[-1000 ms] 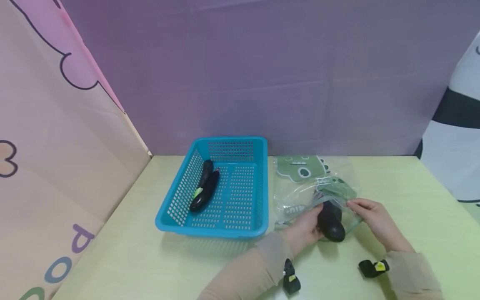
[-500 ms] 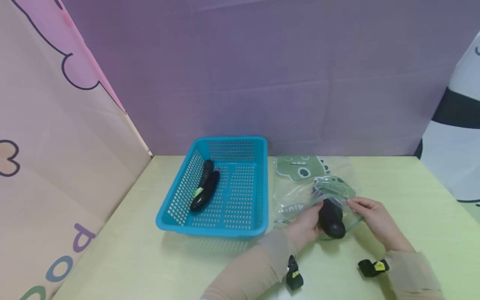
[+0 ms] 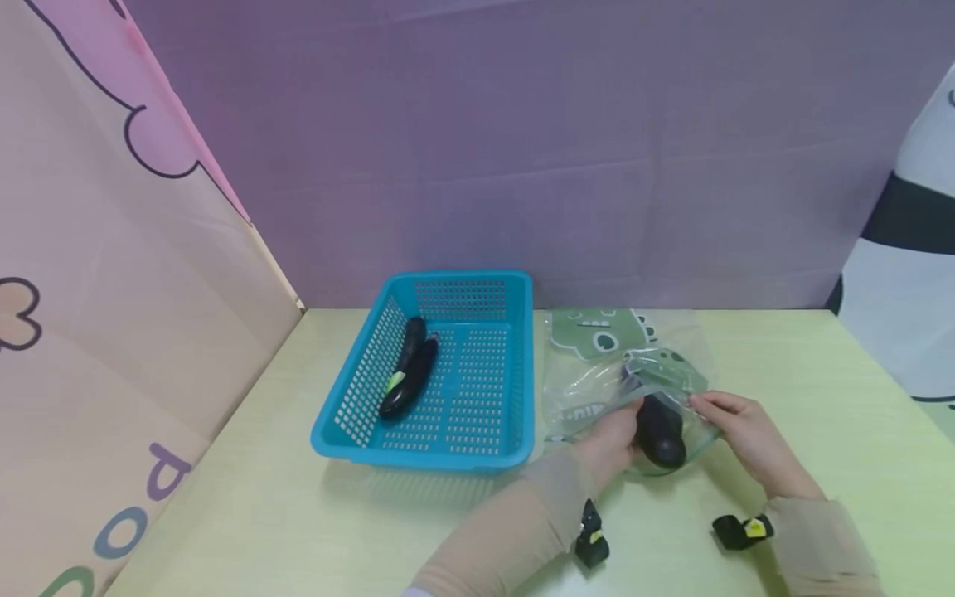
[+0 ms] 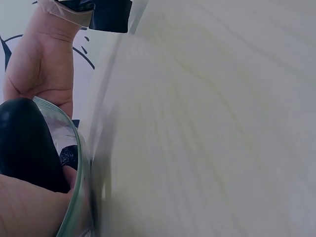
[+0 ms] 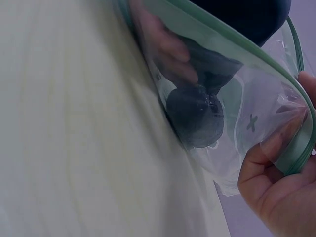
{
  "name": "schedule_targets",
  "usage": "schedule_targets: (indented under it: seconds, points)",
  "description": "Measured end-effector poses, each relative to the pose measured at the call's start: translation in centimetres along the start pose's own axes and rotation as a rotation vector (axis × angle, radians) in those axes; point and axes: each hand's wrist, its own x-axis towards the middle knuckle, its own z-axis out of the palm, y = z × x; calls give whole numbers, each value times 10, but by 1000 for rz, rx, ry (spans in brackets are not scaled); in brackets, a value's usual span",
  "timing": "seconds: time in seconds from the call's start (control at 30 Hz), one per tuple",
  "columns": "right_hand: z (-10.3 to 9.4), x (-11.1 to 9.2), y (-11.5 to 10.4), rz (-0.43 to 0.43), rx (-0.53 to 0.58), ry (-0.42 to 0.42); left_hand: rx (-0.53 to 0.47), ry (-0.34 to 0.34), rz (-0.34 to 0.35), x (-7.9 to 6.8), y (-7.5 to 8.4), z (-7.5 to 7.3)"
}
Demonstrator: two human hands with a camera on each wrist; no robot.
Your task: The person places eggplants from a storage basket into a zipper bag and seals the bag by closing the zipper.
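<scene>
My left hand [image 3: 610, 441] grips a dark eggplant [image 3: 662, 438] at the mouth of a clear zip bag [image 3: 585, 385] with green prints. The eggplant's rounded end points toward me; its far part lies inside the bag. With thumb and fingers my right hand [image 3: 746, 427] pinches the bag's right rim and holds the mouth apart. In the right wrist view the left fingers [image 5: 173, 49] show through the plastic, beside another dark rounded item [image 5: 195, 116] in the bag. The left wrist view shows the held eggplant [image 4: 24, 143] inside the green rim [image 4: 79, 182].
Left of the bag stands a blue perforated basket [image 3: 518, 398]. Two dark eggplants [image 3: 410, 377] lie along its left side. The pale table [image 3: 246, 514] meets a purple cloth [image 3: 522, 149] at the back. Black wrist cameras [image 3: 742, 531] hang below both wrists.
My left hand has moved slightly forward and right, and the eggplant has slid a little deeper into the bag. My right hand stays nearly still on the rim.
</scene>
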Motion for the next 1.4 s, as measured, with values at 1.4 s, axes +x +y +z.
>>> schedule_targets:
  seconds: [1.4]
  points:
    - [2,-1,-3,-7,41,0,135,-38,58,1,5,0]
